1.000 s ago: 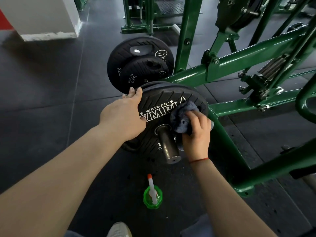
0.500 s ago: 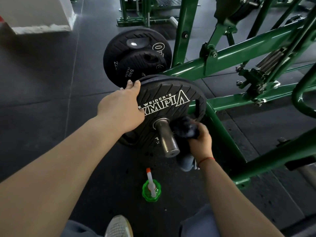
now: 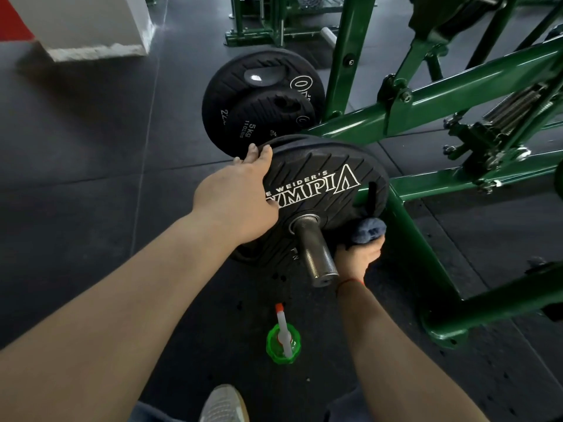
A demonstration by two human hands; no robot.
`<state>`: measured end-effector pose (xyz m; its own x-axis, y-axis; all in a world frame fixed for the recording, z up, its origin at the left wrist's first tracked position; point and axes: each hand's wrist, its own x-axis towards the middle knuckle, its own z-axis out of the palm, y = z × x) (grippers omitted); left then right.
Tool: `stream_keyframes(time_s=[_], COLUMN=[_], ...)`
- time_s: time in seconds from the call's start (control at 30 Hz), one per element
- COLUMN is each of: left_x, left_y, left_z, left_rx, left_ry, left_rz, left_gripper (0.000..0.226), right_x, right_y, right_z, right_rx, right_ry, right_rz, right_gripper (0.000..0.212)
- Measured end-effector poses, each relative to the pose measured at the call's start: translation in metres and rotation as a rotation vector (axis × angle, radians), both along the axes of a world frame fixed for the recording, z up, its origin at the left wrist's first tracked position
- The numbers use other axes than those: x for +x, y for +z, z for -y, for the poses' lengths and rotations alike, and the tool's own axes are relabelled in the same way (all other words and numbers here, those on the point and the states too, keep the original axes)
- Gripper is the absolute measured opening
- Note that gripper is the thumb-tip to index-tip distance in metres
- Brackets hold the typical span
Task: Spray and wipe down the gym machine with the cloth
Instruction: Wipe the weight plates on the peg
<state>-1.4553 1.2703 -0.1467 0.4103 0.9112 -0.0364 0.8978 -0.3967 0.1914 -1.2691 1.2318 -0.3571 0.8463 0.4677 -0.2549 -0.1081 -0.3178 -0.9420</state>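
Low on the weight plate (image 3: 320, 178), right grip (image 3: 358, 257) clenches the cloth (image 3: 368, 228), wiping; left grip (image 3: 234, 199) lies flat, steadying; bar (image 3: 313, 248) probably next.

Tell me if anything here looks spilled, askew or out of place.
Nothing damaged or askew. Small dark spots dot the floor under the weight plate, maybe spray drips. The spray bottle stands upright on the floor close to the shoe.

Blue cloth (image 3: 370, 230) bunched in right hand (image 3: 358, 257) against lower right edge of green gym machine's (image 3: 457, 92) black weight plate (image 3: 320, 166), green spray bottle (image 3: 283, 341) upright on floor (image 3: 91, 208) below.
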Motion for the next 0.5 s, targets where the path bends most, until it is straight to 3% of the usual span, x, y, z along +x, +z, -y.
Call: stream_keyframes(time_s=[0.13, 0.23, 0.33, 0.4, 0.5], left_x=[-0.001, -0.002, -0.006, -0.008, -0.012], left_y=[0.002, 0.003, 0.003, 0.002, 0.002], left_z=[0.0, 0.0, -0.003, -0.004, -0.005], left_rx=[0.013, 0.005, -0.025, -0.051, -0.071], left_ry=[-0.002, 0.004, 0.019, 0.037, 0.05], left_rz=[-0.008, 0.004, 0.049, 0.087, 0.123], left_gripper=[0.083, 0.08, 0.078, 0.078, 0.077], right_x=[-0.016, -0.016, 0.011, 0.036, 0.06], right_y=[-0.012, -0.019, -0.022, -0.005, 0.028], right_z=[0.009, 0.026, 0.027, 0.022, 0.016], right_rx=[-0.143, -0.134, -0.088, -0.01, 0.108], right_ry=[0.148, 0.264, 0.051, -0.109, -0.108], right_rz=[-0.107, -0.236, -0.27, -0.253, -0.1], right_gripper=[0.073, 0.081, 0.052, 0.053, 0.06])
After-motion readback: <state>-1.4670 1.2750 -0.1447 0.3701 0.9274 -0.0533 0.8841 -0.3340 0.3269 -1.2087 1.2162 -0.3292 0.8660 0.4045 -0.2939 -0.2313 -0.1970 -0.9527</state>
